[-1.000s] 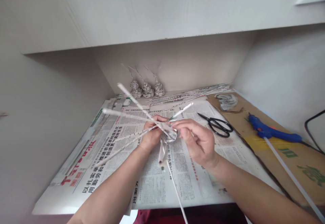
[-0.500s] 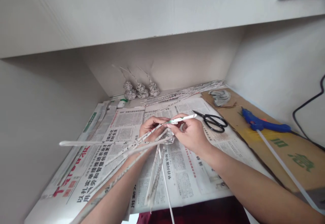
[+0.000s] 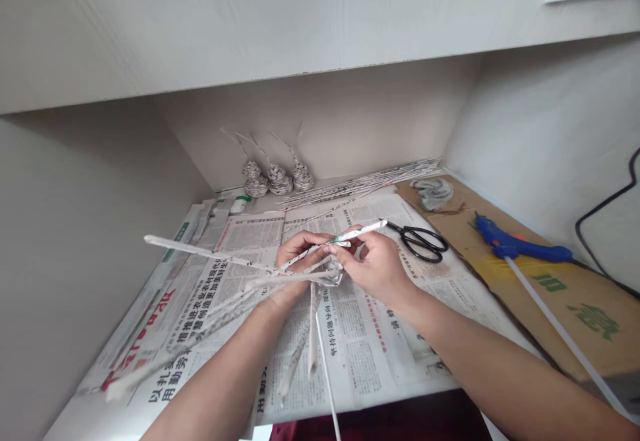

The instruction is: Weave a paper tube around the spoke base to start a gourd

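My left hand [image 3: 303,251] and my right hand [image 3: 376,257] meet over the middle of the newspaper, both closed around a small bundle of rolled paper sticks. Between the fingertips, a white paper stick [image 3: 367,230] points up to the right. Below the fingers shows the woven start [image 3: 331,273] of the piece, partly covered by my hands. Several loose paper sticks [image 3: 200,251] fan out from it to the left and toward me, some blurred by motion. Black-handled scissors [image 3: 424,243] lie just right of my right hand, their tip close to the white stick.
Three woven gourd shapes [image 3: 280,179] stand at the back left, beside a pile of paper sticks [image 3: 360,182]. On the right, a blue glue gun [image 3: 520,242] with a long white glue stick and a crumpled grey cloth [image 3: 433,194] lie on cardboard [image 3: 555,294]. An overhanging panel [image 3: 280,21] sits above.
The loose paper sticks on the left have swung and shifted, the longest tilting upward at its far end. The ones hanging toward me have spread apart. Both hands keep nearly the same place and grip.
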A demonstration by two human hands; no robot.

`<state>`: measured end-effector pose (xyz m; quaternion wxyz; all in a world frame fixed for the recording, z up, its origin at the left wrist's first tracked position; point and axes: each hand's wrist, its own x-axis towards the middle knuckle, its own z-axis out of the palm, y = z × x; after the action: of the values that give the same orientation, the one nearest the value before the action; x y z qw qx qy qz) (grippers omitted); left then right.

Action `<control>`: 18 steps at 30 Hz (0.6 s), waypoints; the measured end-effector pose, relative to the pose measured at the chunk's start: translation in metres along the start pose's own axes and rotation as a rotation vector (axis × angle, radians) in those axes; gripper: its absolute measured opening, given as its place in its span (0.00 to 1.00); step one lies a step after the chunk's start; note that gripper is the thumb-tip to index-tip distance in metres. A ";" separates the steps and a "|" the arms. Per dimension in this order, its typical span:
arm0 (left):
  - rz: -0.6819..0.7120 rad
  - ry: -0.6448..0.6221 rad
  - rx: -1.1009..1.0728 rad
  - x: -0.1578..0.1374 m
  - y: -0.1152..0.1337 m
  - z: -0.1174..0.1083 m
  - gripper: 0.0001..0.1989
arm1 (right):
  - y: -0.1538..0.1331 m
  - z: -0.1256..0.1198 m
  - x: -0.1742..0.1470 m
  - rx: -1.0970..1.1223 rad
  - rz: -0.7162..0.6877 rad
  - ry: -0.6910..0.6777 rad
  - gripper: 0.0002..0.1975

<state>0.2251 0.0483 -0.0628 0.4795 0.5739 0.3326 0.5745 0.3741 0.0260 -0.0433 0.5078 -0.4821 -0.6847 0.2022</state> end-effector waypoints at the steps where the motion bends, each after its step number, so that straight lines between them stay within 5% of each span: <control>1: 0.003 -0.003 -0.011 0.000 0.000 0.001 0.05 | 0.000 0.000 0.000 0.008 0.001 -0.013 0.04; 18: -0.110 0.020 0.136 0.003 0.006 -0.004 0.09 | 0.005 0.002 0.000 0.027 0.034 -0.014 0.06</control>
<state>0.2203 0.0499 -0.0568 0.4670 0.5803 0.4063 0.5292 0.3741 0.0286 -0.0479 0.5059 -0.4853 -0.6773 0.2231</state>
